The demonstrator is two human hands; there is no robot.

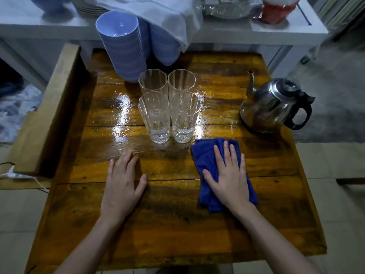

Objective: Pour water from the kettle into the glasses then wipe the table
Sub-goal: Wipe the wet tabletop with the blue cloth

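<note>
Several tall clear glasses (167,105) stand grouped at the middle of the glossy wooden table (167,224); the two nearest show a little water at the bottom. A steel kettle (272,105) with a black handle sits at the table's right edge, spout pointing away. A folded blue cloth (205,161) lies just in front of the glasses, and my right hand (229,175) presses flat on it with fingers spread. My left hand (122,182) rests flat and open on the bare wood to the left, holding nothing.
Stacks of blue bowls (126,48) stand at the table's far edge, under a white cloth (167,14) hanging from a white shelf. A wooden bench back (51,107) borders the left side. Tiled floor surrounds the table.
</note>
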